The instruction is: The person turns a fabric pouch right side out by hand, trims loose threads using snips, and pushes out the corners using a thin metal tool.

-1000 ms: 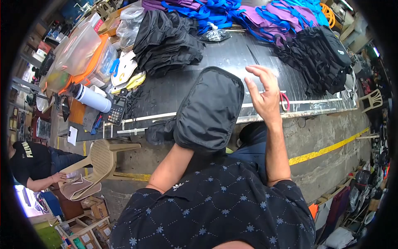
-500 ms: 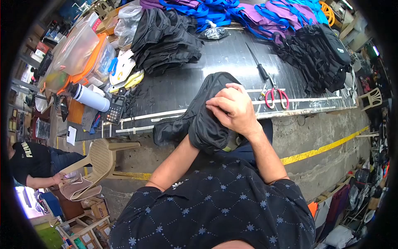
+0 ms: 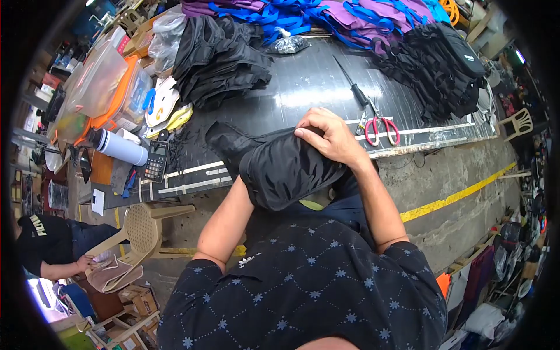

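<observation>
Black fabric piece [image 3: 294, 169] sits mostly left and body-side of your right-hand grip, right hand [image 3: 328, 135] pinching its top edge, your left hand hidden by it, state can't be told, with 1 pair of red-handled scissors [image 3: 378, 118] on the table [image 3: 303, 76] right of that pinch.

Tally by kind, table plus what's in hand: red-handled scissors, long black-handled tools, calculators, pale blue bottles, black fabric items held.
Red-handled scissors: 1
Long black-handled tool: 1
Calculator: 1
Pale blue bottle: 1
Black fabric item gripped by the right hand: 1
Total: 5
</observation>
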Action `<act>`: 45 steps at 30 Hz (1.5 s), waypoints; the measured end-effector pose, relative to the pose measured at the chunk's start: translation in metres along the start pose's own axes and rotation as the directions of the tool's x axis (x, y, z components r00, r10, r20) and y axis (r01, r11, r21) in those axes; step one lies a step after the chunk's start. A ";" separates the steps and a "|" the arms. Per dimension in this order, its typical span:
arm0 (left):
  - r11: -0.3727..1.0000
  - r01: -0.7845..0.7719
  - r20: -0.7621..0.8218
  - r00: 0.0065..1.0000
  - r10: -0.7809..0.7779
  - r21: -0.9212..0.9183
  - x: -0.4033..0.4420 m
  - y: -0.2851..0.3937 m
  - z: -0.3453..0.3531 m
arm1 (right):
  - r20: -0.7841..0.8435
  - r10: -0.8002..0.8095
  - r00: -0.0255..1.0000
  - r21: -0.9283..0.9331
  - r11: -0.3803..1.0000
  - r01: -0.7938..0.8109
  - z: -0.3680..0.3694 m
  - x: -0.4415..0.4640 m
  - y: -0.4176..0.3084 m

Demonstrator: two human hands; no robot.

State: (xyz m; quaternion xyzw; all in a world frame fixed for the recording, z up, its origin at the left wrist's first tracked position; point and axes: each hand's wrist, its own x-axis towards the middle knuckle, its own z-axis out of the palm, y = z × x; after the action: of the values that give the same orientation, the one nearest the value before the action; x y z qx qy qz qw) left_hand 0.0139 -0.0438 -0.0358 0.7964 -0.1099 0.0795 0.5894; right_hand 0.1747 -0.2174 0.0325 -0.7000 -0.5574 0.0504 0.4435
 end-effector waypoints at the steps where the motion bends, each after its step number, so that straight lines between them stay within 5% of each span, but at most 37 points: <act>1: 0.991 0.061 0.032 0.998 -0.058 -0.121 -0.003 -0.007 -0.004 | -0.069 0.040 0.997 0.045 0.998 -0.036 0.005 -0.001 0.000; 5: 0.838 0.252 0.101 0.967 -0.233 -0.484 -0.011 -0.020 -0.007 | -0.091 0.201 0.975 0.212 0.961 -0.178 0.016 -0.010 0.007; 10: 0.832 0.222 0.035 0.971 -0.238 -0.508 -0.015 -0.028 0.000 | -0.282 0.195 0.939 0.311 0.945 -0.103 0.021 -0.012 0.021; 12: 0.837 0.224 0.014 0.968 -0.251 -0.500 -0.018 -0.034 0.000 | -0.349 0.452 0.821 0.570 0.798 -0.197 0.018 -0.013 0.033; 14: 0.853 0.225 -0.006 0.966 -0.258 -0.470 -0.021 -0.037 0.002 | -0.455 0.493 0.742 0.569 0.801 -0.184 0.000 -0.019 0.045; 20: 0.928 0.331 -0.032 0.940 -0.341 -0.169 -0.043 -0.042 0.005 | -0.765 0.524 0.374 0.400 0.842 -0.361 -0.077 -0.084 0.080; 22: 0.915 0.404 -0.029 0.914 -0.404 -0.003 -0.054 -0.045 -0.001 | -0.836 0.411 0.364 0.092 0.758 -0.646 -0.109 -0.126 0.102; 24: 0.874 0.464 -0.055 0.886 -0.461 0.143 -0.063 -0.047 -0.007 | -0.835 0.110 0.539 -0.395 0.562 -0.727 -0.131 -0.166 0.116; 26: 0.836 0.491 -0.110 0.871 -0.479 0.247 -0.066 -0.050 -0.009 | -0.857 0.123 0.500 -0.457 0.268 -0.848 -0.137 -0.207 0.145; 28: 0.817 0.487 -0.179 0.874 -0.453 0.310 -0.061 -0.052 -0.006 | -0.834 0.370 0.408 -0.339 0.240 -0.910 -0.145 -0.207 0.120; 29: 0.816 0.476 -0.224 0.878 -0.422 0.329 -0.054 -0.053 -0.002 | -0.692 0.670 0.268 -0.133 0.246 -0.960 -0.154 -0.198 0.105; 32: 0.812 0.460 -0.335 0.876 -0.348 0.360 -0.035 -0.059 0.008 | -0.554 0.735 0.390 -0.096 0.409 -0.908 -0.136 -0.163 0.081; 34: 0.826 0.434 -0.380 0.877 -0.295 0.359 -0.025 -0.064 0.017 | -0.654 0.405 0.639 -0.023 0.833 -0.552 -0.097 -0.127 0.067; 38: 0.921 0.229 -0.364 0.925 -0.106 0.314 -0.022 -0.079 0.030 | -0.501 0.206 0.841 -0.174 0.928 -0.331 -0.056 -0.067 0.050; 40: 0.933 0.214 -0.384 0.919 -0.092 0.288 -0.018 -0.088 0.028 | -0.474 0.269 0.838 0.070 0.961 -0.269 -0.028 -0.041 0.045; 41: 0.834 0.322 -0.324 0.928 -0.184 0.448 -0.015 -0.080 0.025 | -0.441 0.309 0.843 0.125 0.951 -0.283 -0.015 -0.031 0.041; 42: 0.968 0.250 -0.271 0.932 -0.240 0.004 -0.009 -0.084 0.024 | -0.406 0.347 0.846 0.180 0.938 -0.298 -0.004 -0.021 0.039; 43: 0.886 0.135 -0.200 0.949 -0.245 -0.444 -0.001 -0.088 0.025 | -0.422 0.320 0.848 0.156 0.947 -0.280 0.010 -0.014 0.044; 44: 0.595 0.047 -0.128 0.960 -0.249 -0.802 0.007 -0.092 0.026 | -0.438 0.293 0.850 0.132 0.956 -0.262 0.023 -0.008 0.048; 45: 0.600 0.040 -0.126 0.964 -0.232 -0.799 0.012 -0.087 0.025 | -0.404 0.342 0.848 0.142 0.940 -0.310 0.032 -0.003 0.047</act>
State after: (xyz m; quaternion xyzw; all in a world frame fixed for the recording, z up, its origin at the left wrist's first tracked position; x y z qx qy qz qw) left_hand 0.0488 -0.0447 -0.1200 0.4470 -0.0073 0.0640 0.8922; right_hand 0.1899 -0.2009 -0.0195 -0.7621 -0.3188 -0.0082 0.5635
